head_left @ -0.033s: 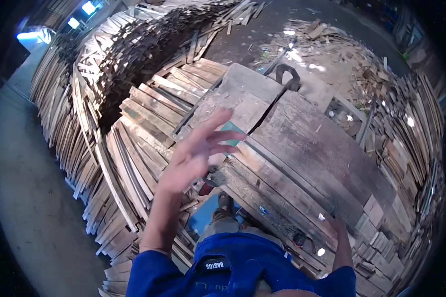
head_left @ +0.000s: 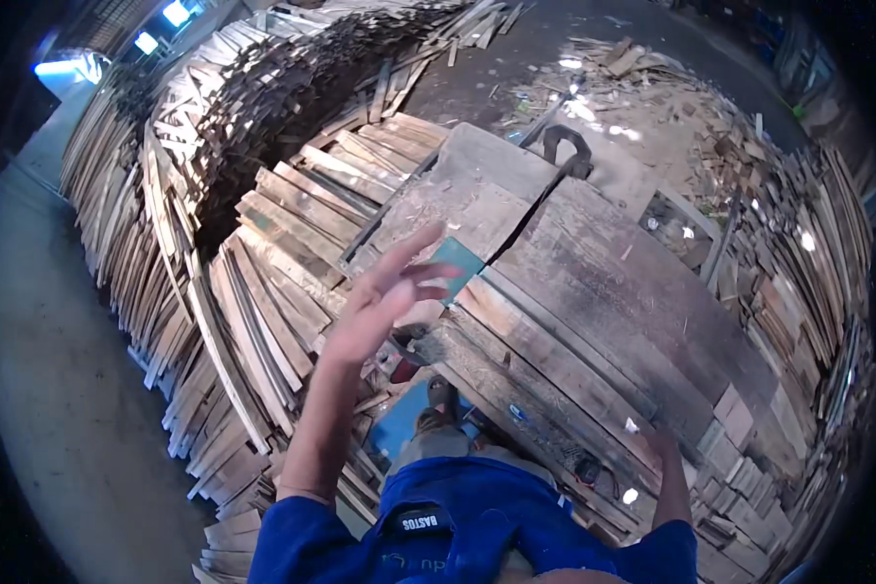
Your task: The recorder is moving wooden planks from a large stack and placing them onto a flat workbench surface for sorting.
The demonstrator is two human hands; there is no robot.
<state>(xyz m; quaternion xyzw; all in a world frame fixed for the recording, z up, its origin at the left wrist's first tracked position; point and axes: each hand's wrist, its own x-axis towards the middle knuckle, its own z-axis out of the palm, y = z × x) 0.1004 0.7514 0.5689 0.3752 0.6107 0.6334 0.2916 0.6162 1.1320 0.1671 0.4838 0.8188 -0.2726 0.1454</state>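
My left hand [head_left: 372, 310] hovers over the worn wooden bench [head_left: 603, 268], fingers spread and holding nothing. Just beyond its fingertips lies a flat green plate [head_left: 462, 261], beside the front end of a long dark slot. A wooden board [head_left: 501, 310] lies lengthwise on the bench, running from near the plate toward my right side. At that board's near right end is my right hand [head_left: 660, 448]; its fingers are dark and partly hidden, so its grip does not show. A curved dark metal piece [head_left: 566, 151] stands at the slot's far end.
Rows of wooden slats [head_left: 282, 219] lie left of the bench, with a tall heap of offcuts [head_left: 292, 83] behind. More scrap wood [head_left: 740, 175] covers the right side. Below the bench edge are a blue surface [head_left: 399, 423] and a small dark device [head_left: 587, 469].
My left hand has drawn back slightly to the left, uncovering more of the green plate. My right hand stays in nearly the same place.
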